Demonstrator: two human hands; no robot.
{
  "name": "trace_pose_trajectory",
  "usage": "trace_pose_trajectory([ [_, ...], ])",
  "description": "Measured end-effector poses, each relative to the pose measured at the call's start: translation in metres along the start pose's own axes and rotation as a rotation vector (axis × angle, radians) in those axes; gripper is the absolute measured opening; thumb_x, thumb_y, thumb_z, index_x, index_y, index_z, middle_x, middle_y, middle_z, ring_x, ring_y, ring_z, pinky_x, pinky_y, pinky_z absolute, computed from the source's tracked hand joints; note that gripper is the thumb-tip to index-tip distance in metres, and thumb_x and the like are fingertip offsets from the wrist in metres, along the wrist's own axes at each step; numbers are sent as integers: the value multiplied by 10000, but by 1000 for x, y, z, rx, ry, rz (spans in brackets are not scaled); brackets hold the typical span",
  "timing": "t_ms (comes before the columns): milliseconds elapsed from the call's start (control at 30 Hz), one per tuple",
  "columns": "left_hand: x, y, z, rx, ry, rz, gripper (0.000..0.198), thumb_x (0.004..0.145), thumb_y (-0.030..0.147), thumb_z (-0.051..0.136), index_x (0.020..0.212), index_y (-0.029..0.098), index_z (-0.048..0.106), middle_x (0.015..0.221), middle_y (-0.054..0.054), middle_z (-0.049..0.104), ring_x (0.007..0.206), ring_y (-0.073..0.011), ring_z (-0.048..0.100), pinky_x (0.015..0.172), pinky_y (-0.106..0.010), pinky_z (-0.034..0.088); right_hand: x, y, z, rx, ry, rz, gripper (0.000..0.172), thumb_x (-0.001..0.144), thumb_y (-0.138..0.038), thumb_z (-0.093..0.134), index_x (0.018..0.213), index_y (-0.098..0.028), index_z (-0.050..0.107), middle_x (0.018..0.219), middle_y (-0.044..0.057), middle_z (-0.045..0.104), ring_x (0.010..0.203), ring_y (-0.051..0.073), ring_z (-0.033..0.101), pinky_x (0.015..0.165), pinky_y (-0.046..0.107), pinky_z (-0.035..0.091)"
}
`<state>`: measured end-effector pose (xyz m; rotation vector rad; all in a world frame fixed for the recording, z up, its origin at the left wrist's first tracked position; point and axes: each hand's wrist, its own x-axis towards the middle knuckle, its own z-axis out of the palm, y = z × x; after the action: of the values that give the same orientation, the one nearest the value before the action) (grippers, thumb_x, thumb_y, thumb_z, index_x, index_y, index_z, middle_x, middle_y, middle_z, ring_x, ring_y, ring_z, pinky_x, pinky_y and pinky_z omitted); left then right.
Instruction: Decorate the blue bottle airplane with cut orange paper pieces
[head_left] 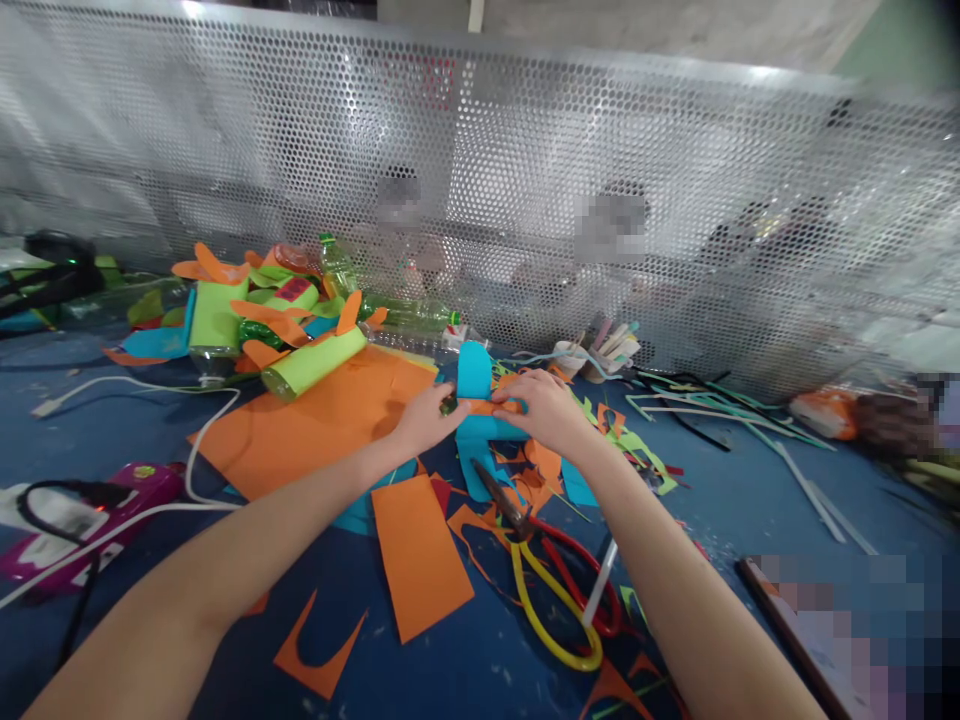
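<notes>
Our left hand and right hand clamp the orange piece, midway along the surface, towards its far edge; scissors overlap the blue paper, so a sudden tug could tear it!

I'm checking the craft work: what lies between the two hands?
In the head view, an orange strip lies between the left hand and right hand, with blue paper above and below.
</notes>
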<state>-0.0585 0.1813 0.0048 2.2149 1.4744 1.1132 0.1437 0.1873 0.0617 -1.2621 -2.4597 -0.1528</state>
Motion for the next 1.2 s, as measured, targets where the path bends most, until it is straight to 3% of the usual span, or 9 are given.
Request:
trace_pose_trajectory([
  [200,1,-4,3,18,-14,20,241,834,344,481,955,155,569,910,-85,613,777,-207,571,683,-309,432,-2,21,-5,9,-65,-32,174,749,-289,678,908,-230,716,959,32,708,1012,254,541,893,388,406],
  [467,1,-6,3,32,-27,7,182,801,279,487,917,165,567,858,-66,601,789,-211,563,695,-315,435,-5,40,-11,19,-105,-34,189,720,-257,700,901,-208,715,942,41,713,934,247,600,879,381,412],
  [667,0,-7,2,21,-20,2,179,854,279,417,896,174,556,851,-61,596,784,-204,566,691,-309,429,-3,20,-14,54,-41,-45,241,833,-309,582,1035,-214,671,975,59,685,933,228,579,860,367,418],
  [833,0,-4,2,25,-12,21,284,872,418,427,895,166,554,825,-67,591,771,-212,566,664,-307,422,-1,6,-8,81,-9,-72,109,804,-254,620,850,-201,702,892,62,689,925,231,568,855,363,420],
  [1000,0,-1,3,51,8,30,276,837,430,491,874,163,550,826,-73,593,798,-220,570,688,-311,421,1,0,-2,115,-2,-74,143,812,-260,612,924,-218,692,952,54,690,965,232,564,872,369,418],
  [1200,0,-1,3,71,7,31,265,826,426,503,883,170,543,818,-65,592,786,-213,564,682,-306,421,2,-4,-1,140,-4,-29,112,816,-237,598,871,-214,694,917,42,699,912,204,597,822,324,447],
])
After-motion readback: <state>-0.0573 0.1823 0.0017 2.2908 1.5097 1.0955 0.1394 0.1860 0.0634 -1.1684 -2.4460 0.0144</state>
